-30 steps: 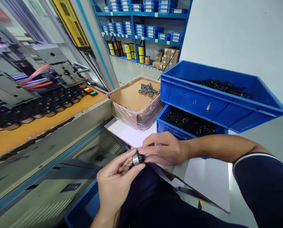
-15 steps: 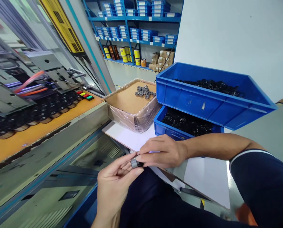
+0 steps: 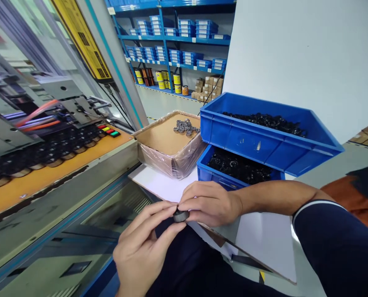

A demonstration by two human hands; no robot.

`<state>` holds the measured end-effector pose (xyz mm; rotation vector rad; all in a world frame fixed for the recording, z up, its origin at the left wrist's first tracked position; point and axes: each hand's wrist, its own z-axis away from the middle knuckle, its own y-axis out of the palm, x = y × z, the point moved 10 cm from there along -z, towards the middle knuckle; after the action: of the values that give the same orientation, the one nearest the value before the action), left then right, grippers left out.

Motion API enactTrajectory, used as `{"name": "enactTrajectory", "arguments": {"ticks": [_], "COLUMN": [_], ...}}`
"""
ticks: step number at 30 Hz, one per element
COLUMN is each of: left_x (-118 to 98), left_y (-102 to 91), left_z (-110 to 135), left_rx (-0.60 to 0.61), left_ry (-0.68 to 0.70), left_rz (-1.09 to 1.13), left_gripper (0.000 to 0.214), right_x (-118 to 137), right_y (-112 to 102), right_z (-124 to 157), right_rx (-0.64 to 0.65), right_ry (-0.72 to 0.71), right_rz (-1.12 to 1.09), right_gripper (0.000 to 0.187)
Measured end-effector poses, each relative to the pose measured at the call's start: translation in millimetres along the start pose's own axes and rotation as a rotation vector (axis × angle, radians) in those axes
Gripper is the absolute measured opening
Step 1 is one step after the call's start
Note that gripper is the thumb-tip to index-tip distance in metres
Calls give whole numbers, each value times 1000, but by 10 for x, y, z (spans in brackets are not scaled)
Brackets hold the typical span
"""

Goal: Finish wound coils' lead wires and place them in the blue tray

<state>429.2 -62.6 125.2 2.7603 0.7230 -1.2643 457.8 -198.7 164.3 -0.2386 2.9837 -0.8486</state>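
Head view: left hand [image 3: 140, 249] and right hand [image 3: 210, 202] meet with fingertips pinching the part [image 3: 181, 217] between them, near the left edge of the table [image 3: 264, 243]. It looks stiff and light (metal-walled, perhaps), smooth enough to slip; its grey outer side seems the surest hold, the darker top likely more fragile.

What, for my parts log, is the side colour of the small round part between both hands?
Grey; the small round part shows best in the head view.

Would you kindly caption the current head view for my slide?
Left hand and right hand hold a small round part near blue bins.
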Motion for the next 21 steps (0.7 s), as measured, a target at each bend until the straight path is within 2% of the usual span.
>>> {"name": "enactTrajectory", "arguments": {"ticks": [3, 6, 9, 11, 13, 15, 18, 21], "left_x": [-120, -103, 45, 226, 413, 548, 633, 656], "left_y": [-48, -55, 7, 71, 168, 309, 495, 560], "left_z": [-18, 8, 21, 35, 72, 119, 182, 236], "left_rx": [39, 2, -41, -88, -121, -103, -45, 5], "left_ry": [130, 96, -62, -234, -407, -541, -652, -703], "left_rz": [-94, -84, 74, 233, 384, 542, 798, 921], "left_gripper": [37, 34, 28, 28, 31, 27, 30, 26], "right_x": [1, -11, 0, 24, 28, 1, -70, -110], "right_y": [1, 17, 11, 11, 6, -19, -38, -22], "right_z": [-25, -25, -28, -33, -42, -56, -69, -58], "right_rx": [1, 18, 23, 33, 36, 23, 22, 44], "right_ry": [13, 27, 5, -30, -46, -28, 36, 72], "right_rz": [-66, -69, 6, 64, 97, 107, 69, -1], "right_gripper": [19, 19, 16, 13, 12, 10, 12, 14]}}
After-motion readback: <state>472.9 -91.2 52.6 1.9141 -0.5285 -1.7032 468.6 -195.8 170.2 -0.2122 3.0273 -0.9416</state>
